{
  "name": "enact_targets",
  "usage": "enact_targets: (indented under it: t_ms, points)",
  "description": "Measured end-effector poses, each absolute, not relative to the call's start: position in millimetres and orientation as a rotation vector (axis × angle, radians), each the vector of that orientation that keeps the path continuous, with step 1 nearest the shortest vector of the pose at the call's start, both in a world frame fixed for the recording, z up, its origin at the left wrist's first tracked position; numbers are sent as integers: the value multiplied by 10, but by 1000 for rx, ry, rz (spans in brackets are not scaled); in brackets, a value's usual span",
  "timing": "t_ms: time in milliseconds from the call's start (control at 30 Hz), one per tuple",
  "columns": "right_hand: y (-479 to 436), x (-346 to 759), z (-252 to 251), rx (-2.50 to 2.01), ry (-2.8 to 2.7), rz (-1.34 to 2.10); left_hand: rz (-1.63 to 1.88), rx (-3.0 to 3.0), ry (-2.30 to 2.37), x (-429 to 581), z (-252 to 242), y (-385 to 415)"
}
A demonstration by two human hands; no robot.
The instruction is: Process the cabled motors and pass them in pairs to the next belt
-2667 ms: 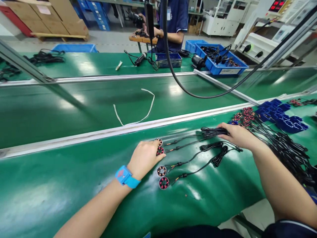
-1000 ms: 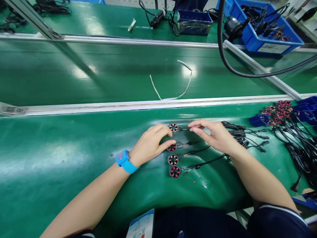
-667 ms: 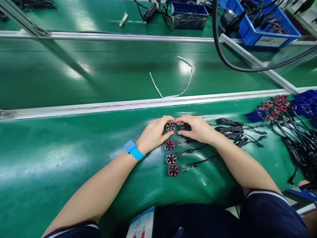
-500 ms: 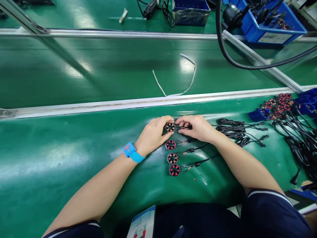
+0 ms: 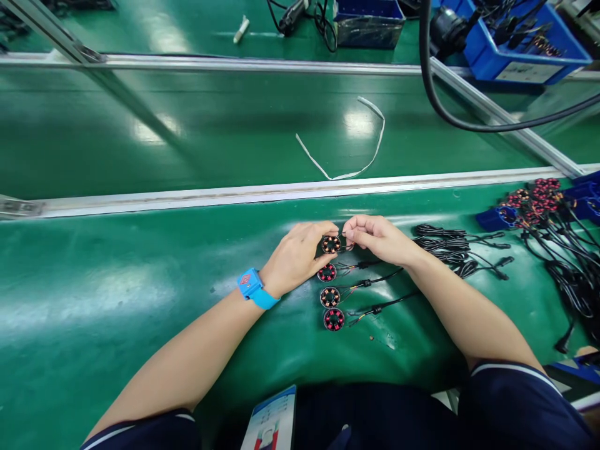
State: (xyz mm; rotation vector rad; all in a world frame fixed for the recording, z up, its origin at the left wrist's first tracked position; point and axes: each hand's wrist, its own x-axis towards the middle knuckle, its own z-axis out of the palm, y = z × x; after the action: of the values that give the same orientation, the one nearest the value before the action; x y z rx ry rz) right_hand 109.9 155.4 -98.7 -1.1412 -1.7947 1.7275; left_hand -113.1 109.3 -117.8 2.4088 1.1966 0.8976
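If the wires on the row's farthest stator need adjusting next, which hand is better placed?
Probably the right hand: it pinches at the wires, while the left hand holds the stator from the opposite side.

Four ring coils (image 5: 330, 287) lined up, two copper-ish, two red. Plus two hands (image 5: 297, 259), one wristband (image 5: 257, 289), one white strip (image 5: 382, 128).
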Motion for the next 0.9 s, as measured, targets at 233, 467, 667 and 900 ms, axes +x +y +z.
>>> enact_targets:
  t_ms: [233, 467, 667, 900]
  points:
    - [1522, 1115, -1041, -1096, -1851, 1659, 772, 2457, 1134, -1160, -1117, 1123]
    - [1539, 1125, -959, -1111, -2218, 1464, 522, 2501, 962, -1273, -1077, 1182]
    - [1309, 1280, -337, -1134, -2123, 941, 658, 2631, 1120, -1235, -791, 1059]
    - [1521, 1177, 836, -660, -1661, 189, 576, 2826, 424, -739, -986, -134]
